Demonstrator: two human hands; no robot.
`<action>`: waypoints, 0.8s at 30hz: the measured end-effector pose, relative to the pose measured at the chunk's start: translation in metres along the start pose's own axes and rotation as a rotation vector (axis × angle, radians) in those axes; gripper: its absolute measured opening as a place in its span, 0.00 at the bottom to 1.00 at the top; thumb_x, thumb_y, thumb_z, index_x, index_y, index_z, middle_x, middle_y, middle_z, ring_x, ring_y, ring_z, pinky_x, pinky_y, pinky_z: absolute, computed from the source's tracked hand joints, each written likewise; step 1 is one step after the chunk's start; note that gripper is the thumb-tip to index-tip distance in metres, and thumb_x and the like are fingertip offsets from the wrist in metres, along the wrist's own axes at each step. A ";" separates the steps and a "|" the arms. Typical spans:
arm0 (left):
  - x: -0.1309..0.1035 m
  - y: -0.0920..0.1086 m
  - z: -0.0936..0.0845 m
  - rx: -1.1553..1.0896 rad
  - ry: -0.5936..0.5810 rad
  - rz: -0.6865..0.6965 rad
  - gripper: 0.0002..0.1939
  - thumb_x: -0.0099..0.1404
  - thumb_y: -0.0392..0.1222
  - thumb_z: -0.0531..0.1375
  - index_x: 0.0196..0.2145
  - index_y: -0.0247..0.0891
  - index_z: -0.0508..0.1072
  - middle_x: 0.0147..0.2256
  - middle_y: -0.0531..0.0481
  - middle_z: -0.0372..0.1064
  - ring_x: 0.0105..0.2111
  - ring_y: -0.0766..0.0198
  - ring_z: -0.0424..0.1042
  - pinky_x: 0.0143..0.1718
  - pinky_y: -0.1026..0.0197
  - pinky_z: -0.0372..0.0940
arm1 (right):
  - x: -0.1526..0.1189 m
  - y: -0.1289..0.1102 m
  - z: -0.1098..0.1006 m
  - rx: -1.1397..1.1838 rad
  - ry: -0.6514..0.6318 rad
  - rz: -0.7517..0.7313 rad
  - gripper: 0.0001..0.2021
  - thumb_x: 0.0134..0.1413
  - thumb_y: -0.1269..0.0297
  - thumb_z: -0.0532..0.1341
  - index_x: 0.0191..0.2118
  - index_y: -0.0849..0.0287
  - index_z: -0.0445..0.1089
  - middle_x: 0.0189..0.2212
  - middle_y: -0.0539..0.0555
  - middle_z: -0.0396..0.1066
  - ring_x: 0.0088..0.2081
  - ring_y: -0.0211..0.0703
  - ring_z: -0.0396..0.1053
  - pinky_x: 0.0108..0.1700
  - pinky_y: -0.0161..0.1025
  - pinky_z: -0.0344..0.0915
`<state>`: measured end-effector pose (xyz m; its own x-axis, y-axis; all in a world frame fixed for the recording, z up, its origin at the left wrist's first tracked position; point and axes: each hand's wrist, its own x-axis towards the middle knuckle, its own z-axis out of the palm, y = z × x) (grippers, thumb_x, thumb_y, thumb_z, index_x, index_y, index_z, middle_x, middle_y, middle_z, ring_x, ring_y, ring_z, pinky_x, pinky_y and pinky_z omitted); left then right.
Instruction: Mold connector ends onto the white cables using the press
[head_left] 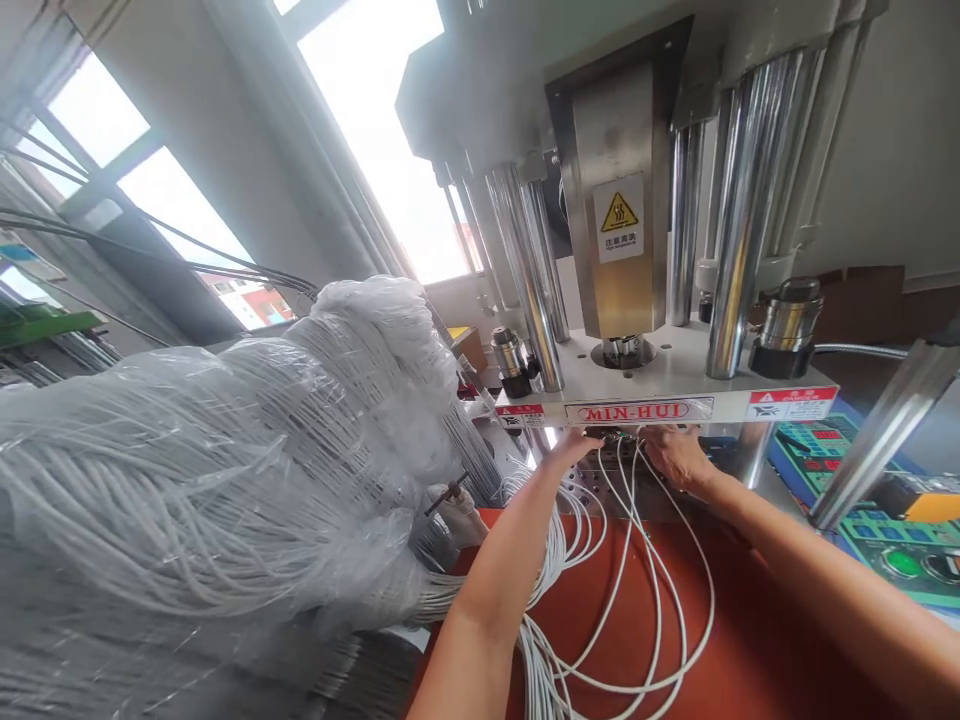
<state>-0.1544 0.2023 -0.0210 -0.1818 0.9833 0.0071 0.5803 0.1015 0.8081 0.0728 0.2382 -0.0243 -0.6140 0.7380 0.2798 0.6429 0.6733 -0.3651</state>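
Note:
Both my hands reach under the front plate of a press machine (637, 410) lettered MIN-HUI. My left hand (581, 447) is at the left of the white cables' upper ends, its fingers mostly hidden beneath the plate. On the right, my right hand (671, 452) is bent beside the cable ends, and its fingertips are out of sight. Several white cables (658, 600) run from between my hands down over a red-brown surface (735, 620). What either hand grips cannot be made out.
Plastic-wrapped bundles of cable (300, 440) hang at the left. Steel columns (739, 220) flank the press head (619, 290), which carries a hot-surface warning label. A control panel (904, 560) with a lit green button is at the right. A T-handled clamp (448, 493) sits near my left forearm.

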 end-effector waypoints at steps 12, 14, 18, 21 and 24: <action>0.007 0.001 0.013 0.040 0.030 -0.021 0.16 0.50 0.35 0.63 0.40 0.37 0.74 0.33 0.50 0.74 0.33 0.59 0.73 0.37 0.58 0.69 | 0.017 -0.032 0.002 -0.049 -0.081 -0.112 0.15 0.54 0.70 0.52 0.41 0.57 0.75 0.49 0.63 0.72 0.50 0.63 0.67 0.51 0.63 0.59; 0.005 0.003 0.012 0.062 0.055 -0.004 0.16 0.50 0.35 0.63 0.40 0.37 0.74 0.34 0.49 0.74 0.35 0.57 0.73 0.40 0.56 0.69 | 0.014 -0.024 -0.003 -0.021 -0.075 -0.082 0.15 0.55 0.69 0.51 0.38 0.59 0.75 0.42 0.63 0.75 0.45 0.60 0.69 0.50 0.59 0.61; -0.016 0.015 0.012 0.120 0.169 0.115 0.17 0.54 0.35 0.62 0.43 0.40 0.73 0.43 0.46 0.72 0.52 0.50 0.66 0.56 0.45 0.58 | -0.004 0.003 -0.016 0.015 0.013 0.033 0.22 0.57 0.72 0.44 0.45 0.60 0.74 0.41 0.62 0.75 0.47 0.54 0.69 0.50 0.50 0.63; -0.043 0.031 0.022 0.265 0.287 0.338 0.16 0.61 0.34 0.58 0.48 0.42 0.71 0.50 0.45 0.69 0.57 0.50 0.60 0.59 0.42 0.54 | -0.019 0.021 -0.021 0.014 0.066 0.131 0.25 0.52 0.75 0.45 0.51 0.63 0.71 0.45 0.63 0.74 0.50 0.53 0.68 0.51 0.47 0.63; -0.065 0.050 0.039 0.416 0.231 0.580 0.14 0.67 0.41 0.56 0.50 0.43 0.70 0.49 0.46 0.70 0.55 0.51 0.60 0.57 0.44 0.56 | -0.023 0.029 -0.018 0.014 0.066 0.175 0.26 0.48 0.76 0.47 0.50 0.64 0.72 0.46 0.64 0.74 0.50 0.53 0.69 0.51 0.45 0.63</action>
<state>-0.0827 0.1494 -0.0035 0.1089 0.8442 0.5249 0.8776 -0.3296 0.3481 0.1136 0.2412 -0.0255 -0.4620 0.8453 0.2682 0.7306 0.5342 -0.4252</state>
